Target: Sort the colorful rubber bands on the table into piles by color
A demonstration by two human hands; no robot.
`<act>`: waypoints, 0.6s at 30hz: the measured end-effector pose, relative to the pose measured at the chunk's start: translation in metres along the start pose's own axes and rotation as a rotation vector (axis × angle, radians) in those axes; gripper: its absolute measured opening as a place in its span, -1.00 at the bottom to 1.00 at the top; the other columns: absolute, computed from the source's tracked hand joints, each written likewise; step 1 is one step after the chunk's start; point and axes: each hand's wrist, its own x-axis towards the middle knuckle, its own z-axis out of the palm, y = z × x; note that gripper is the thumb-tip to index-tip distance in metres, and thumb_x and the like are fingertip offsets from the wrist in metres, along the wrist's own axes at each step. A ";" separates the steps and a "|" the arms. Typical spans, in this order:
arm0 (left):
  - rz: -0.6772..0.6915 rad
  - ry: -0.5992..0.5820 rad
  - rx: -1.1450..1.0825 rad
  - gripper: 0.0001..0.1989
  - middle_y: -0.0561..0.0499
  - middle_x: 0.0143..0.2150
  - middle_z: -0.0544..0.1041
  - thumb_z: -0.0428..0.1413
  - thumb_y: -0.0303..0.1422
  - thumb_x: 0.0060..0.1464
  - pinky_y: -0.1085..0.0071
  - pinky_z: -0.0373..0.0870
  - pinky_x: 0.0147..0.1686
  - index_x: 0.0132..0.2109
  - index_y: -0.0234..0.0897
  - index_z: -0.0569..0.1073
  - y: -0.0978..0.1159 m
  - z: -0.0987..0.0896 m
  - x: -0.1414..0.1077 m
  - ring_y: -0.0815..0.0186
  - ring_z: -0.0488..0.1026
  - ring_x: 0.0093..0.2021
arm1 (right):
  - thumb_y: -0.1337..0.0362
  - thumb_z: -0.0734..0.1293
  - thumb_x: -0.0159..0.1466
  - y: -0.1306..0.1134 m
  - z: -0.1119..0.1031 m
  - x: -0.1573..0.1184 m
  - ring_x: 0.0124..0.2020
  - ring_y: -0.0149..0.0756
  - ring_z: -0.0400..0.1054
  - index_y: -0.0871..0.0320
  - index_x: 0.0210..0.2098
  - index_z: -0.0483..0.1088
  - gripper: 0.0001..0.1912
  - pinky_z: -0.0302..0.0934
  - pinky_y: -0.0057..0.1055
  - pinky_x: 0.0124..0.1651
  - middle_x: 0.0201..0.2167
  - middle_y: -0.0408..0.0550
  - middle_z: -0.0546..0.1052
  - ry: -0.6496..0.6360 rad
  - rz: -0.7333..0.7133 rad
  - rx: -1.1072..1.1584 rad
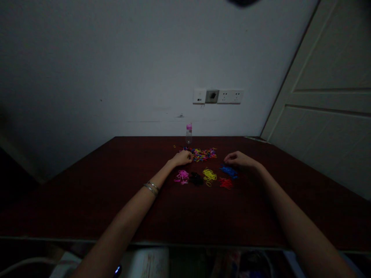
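Note:
My left hand (182, 157) is at the left edge of a mixed heap of coloured bands (203, 154), its fingers closed together; what they hold is too small to see. My right hand (237, 158) hovers just above the blue bands (229, 172), fingertips pinched, with nothing I can make out between them. Nearer to me lie separate piles: pink bands (182, 176), black bands (196, 178), yellow bands (209, 175) and red bands (225, 183).
A clear bottle with a pink top (189, 135) stands behind the mixed heap, near the wall. The dark red table (101, 193) reaches the wall, which bears sockets (230, 96). A pale door (327, 96) is at the right.

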 end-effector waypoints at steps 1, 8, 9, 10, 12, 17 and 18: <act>0.002 0.001 0.022 -0.91 0.05 -0.55 0.42 0.10 -0.50 -0.25 0.52 0.10 -0.53 -0.52 -0.27 0.49 0.000 0.000 0.000 0.39 0.28 -0.52 | 0.17 0.33 -0.06 0.001 0.000 0.000 -0.58 -0.46 0.23 0.25 -0.39 0.42 -0.71 0.10 -0.51 -0.53 -0.55 -0.12 0.44 0.000 0.002 0.003; 0.087 -0.050 0.147 -0.88 0.02 -0.53 0.44 0.05 -0.49 -0.17 0.52 0.08 -0.54 -0.48 -0.30 0.49 0.010 -0.003 0.000 0.40 0.29 -0.53 | 0.19 0.32 -0.04 0.004 0.002 0.001 -0.62 -0.49 0.18 0.25 -0.38 0.41 -0.72 0.07 -0.52 -0.57 -0.58 -0.14 0.42 0.012 -0.009 0.027; 0.105 -0.048 0.138 -0.88 0.02 -0.54 0.43 0.04 -0.49 -0.17 0.52 0.08 -0.54 -0.48 -0.31 0.49 0.015 -0.003 0.000 0.40 0.29 -0.53 | 0.19 0.32 -0.04 0.004 0.002 0.001 -0.61 -0.49 0.19 0.25 -0.38 0.41 -0.72 0.08 -0.52 -0.56 -0.57 -0.13 0.43 0.013 -0.009 0.022; 0.123 -0.047 0.126 -0.88 0.03 -0.55 0.43 0.04 -0.49 -0.17 0.52 0.08 -0.54 -0.48 -0.31 0.49 0.022 -0.003 0.000 0.41 0.29 -0.53 | 0.19 0.32 -0.04 0.004 0.002 0.001 -0.60 -0.48 0.20 0.25 -0.38 0.41 -0.72 0.08 -0.51 -0.55 -0.56 -0.12 0.43 0.012 -0.010 0.020; 0.169 -0.054 0.100 -0.88 0.03 -0.55 0.42 0.04 -0.50 -0.16 0.52 0.08 -0.53 -0.47 -0.32 0.49 0.039 -0.001 0.000 0.42 0.28 -0.53 | 0.19 0.31 -0.03 0.004 0.002 0.001 -0.60 -0.48 0.20 0.25 -0.38 0.41 -0.72 0.09 -0.51 -0.55 -0.55 -0.12 0.44 0.015 -0.021 0.029; 0.337 -0.164 0.091 -0.87 0.05 -0.52 0.43 0.03 -0.47 -0.12 0.53 0.09 -0.52 -0.40 -0.33 0.48 0.089 0.015 -0.008 0.45 0.26 -0.53 | 0.20 0.31 -0.02 0.003 0.003 0.000 -0.59 -0.48 0.20 0.26 -0.37 0.41 -0.72 0.09 -0.51 -0.53 -0.54 -0.12 0.43 0.008 -0.039 0.037; 0.370 -0.187 0.091 -0.87 0.05 -0.51 0.43 0.03 -0.47 -0.11 0.54 0.09 -0.52 -0.38 -0.33 0.48 0.097 0.019 -0.010 0.46 0.27 -0.53 | 0.19 0.30 -0.02 0.002 0.003 0.000 -0.59 -0.48 0.20 0.26 -0.37 0.40 -0.72 0.09 -0.51 -0.53 -0.54 -0.11 0.43 0.005 -0.038 0.034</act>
